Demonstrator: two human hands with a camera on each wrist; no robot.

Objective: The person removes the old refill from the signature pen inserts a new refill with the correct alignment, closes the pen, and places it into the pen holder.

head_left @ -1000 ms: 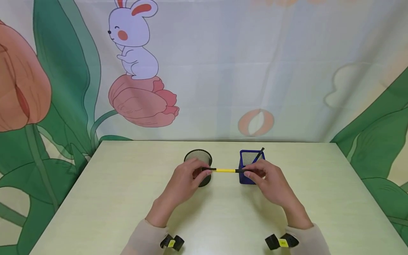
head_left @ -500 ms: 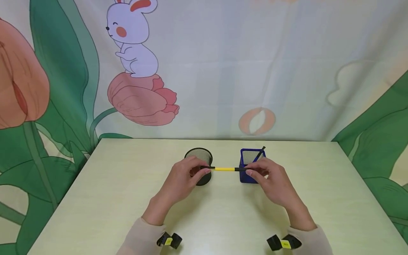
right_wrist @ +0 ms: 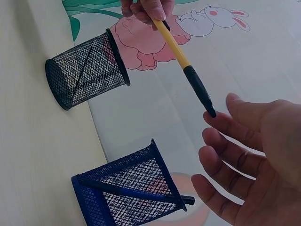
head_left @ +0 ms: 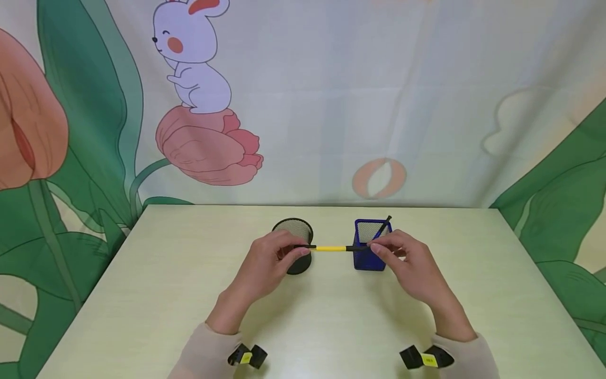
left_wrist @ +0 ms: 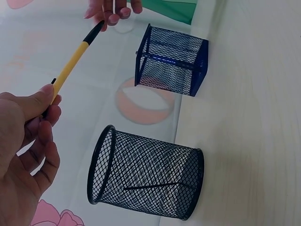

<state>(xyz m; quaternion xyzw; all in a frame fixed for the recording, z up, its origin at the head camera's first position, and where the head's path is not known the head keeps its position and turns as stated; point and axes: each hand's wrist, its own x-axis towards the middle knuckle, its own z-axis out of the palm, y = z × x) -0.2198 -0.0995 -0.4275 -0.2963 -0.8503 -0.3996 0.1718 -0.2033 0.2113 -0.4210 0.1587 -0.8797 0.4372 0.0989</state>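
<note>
A yellow ballpoint pen (head_left: pixel 331 249) with black ends lies level in the air, in front of two mesh pen holders. My left hand (head_left: pixel 265 266) pinches its clip end between thumb and fingers. At the black tip is my right hand (head_left: pixel 409 268); in the right wrist view its thumb (right_wrist: pixel 242 110) stands away from the pen, and the index fingertip (right_wrist: pixel 211 117) is right at the tip. Behind the left hand stands a round black mesh pen holder (head_left: pixel 300 266). The square blue mesh pen holder (head_left: pixel 369 260), beyond the right hand, has a dark pen (right_wrist: pixel 127 190) leaning in it.
Both holders stand on a pale wooden table (head_left: pixel 322 326). At its far edge hangs a cloth backdrop (head_left: pixel 307 105) printed with a rabbit and tulips. Small black cameras (head_left: pixel 255 356) are strapped to the wrists.
My right hand has shifted slightly right along the pen to its tip and loosened its pinch. The left hand still holds the pen level.
</note>
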